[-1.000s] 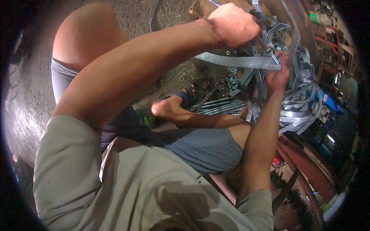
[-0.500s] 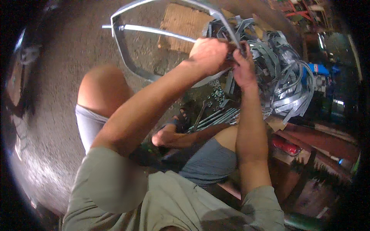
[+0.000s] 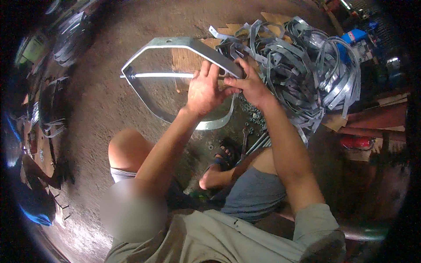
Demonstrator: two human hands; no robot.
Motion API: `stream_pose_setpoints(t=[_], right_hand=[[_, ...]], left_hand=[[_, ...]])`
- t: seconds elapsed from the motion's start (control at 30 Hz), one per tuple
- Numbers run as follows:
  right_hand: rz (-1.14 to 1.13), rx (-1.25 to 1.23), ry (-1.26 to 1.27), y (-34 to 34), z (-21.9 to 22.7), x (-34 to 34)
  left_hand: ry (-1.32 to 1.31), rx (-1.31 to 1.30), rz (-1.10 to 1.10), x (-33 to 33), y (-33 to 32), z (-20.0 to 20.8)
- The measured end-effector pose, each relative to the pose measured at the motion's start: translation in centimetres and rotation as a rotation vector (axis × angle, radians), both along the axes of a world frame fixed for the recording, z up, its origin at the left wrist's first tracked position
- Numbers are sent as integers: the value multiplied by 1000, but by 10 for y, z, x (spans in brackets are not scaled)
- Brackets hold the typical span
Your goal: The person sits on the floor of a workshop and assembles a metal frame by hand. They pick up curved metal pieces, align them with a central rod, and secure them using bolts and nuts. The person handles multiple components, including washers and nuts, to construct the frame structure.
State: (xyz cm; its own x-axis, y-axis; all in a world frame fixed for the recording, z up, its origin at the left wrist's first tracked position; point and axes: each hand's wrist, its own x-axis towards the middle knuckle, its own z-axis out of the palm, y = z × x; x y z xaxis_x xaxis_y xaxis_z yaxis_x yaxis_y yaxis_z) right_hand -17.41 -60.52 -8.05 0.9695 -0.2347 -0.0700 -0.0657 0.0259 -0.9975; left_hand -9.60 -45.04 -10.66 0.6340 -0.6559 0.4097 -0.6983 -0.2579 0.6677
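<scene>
Both hands hold a large hoop-shaped clamp of bent galvanized strap (image 3: 186, 44), raised above the floor in front of me. A thin metal rod (image 3: 162, 75) crosses the hoop, its far-left end passing through the strap's corner. My left hand (image 3: 204, 91) is closed around the rod near its right end, fingertips up against the strap. Around the clamp's right corner my right hand (image 3: 253, 87) is closed, thumb and fingers pressing where rod and strap meet. The joint itself is mostly hidden by my fingers, so any nut there cannot be made out.
At the right lies a heap of bent metal straps (image 3: 289, 61). Loose nuts (image 3: 255, 117), a wrench (image 3: 244, 144) and several rods (image 3: 261, 142) lie by my sandalled foot (image 3: 222, 154). Cardboard (image 3: 180, 61) is beneath the clamp. More metal bands (image 3: 70, 41) are at far left.
The clamp has come down and nearer to me, tilting so its strap's broad face shows. Both hands moved with it. My left hand's fingers now reach up to the strap. The view has shifted.
</scene>
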Motion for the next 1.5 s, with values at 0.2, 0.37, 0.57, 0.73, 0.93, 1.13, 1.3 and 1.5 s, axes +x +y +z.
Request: stream_pose_setpoints(t=[0.2, 0.37, 0.57, 0.73, 0.93, 1.13, 1.3, 1.5], right_hand=[[40, -77, 5, -7, -6, -3], [90, 6, 27, 7, 12, -7], [54, -173, -25, 13, 7, -8], [-5, -412, -116, -4, -9, -13], [-63, -565, -187, -4, -4, -14], [-16, 39, -99, 29, -8, 8], [-38, -274, -140, 18, -10, -13], [37, -321, -136, 27, -6, -12]], left_hand=[[-126, 45, -72, -1, 2, 2], [20, 163, -102, 1, 12, 18], [-6, 141, -102, 8, 16, 16], [94, 148, -140, 6, 9, 23], [277, 99, -295, 9, 17, 45], [197, 210, -223, 17, 44, 23], [395, -64, -254, 1, 32, 47], [263, -19, -44, -16, 32, 32]])
